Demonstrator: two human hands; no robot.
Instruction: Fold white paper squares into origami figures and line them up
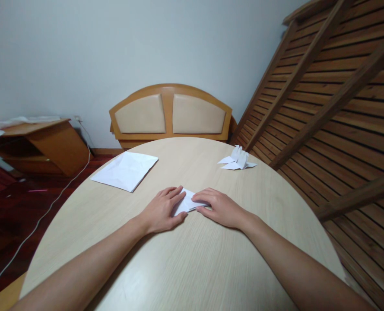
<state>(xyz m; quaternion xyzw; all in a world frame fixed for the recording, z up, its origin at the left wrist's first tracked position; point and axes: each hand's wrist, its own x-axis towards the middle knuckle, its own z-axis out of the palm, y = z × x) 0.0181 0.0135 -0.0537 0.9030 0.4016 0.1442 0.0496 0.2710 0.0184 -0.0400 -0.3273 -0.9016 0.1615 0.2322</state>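
A small folded white paper [185, 202] lies on the round table [192, 259] between my two hands. My left hand [164, 210] grips its left side, fingertips on the far edge and thumb along the near edge. My right hand [220, 207] pinches the right side, with fingers over the top and thumb at the near edge. Layered edges show near the right thumb. Part of the paper is hidden under both hands.
A stack of white paper sheets [127, 169] lies at the far left of the table, and several folded paper cranes [239, 159] stand at the far right. Beyond are a headboard [172, 90], a wooden cabinet [57, 144] and a leaning slatted wooden frame [341, 95]. A white cable [49, 207] crosses the floor.
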